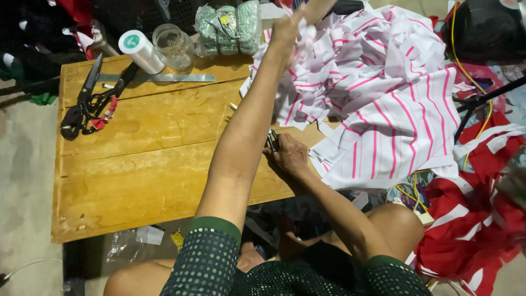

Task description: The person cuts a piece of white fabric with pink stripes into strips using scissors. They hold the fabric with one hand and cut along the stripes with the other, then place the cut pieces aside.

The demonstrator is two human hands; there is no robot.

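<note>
Low wooden table (pixel 137 164) of yellowish planks, set on a grey floor, with the person seated at its near edge. Far left corner: large black-handled scissors (pixel 87 101) lying flat beside a steel ruler (pixel 164 78); behind them a white spool of thread (pixel 141 51), a clear glass jar (pixel 173 46) and a plastic-wrapped bundle of green-and-white packets (pixel 229 28). Right of the table: red-and-white fabric (pixel 474 219) heaped on the floor, crossed by a yellow cord (pixel 482 87).

Chief item: white fabric with pink stripes (pixel 383 109), a loose pile of cut pieces covering the table's right end and spilling over its edge, stripes running at mixed angles.

Left hand (pixel 290 24): raised over the far edge, fingers pinched shut on a strip of the striped fabric.

Right hand (pixel 289 156): resting on the table just beside the pile, fingers curled round a small dark tool (pixel 272 141), possibly thread snips; too small to tell.
</note>
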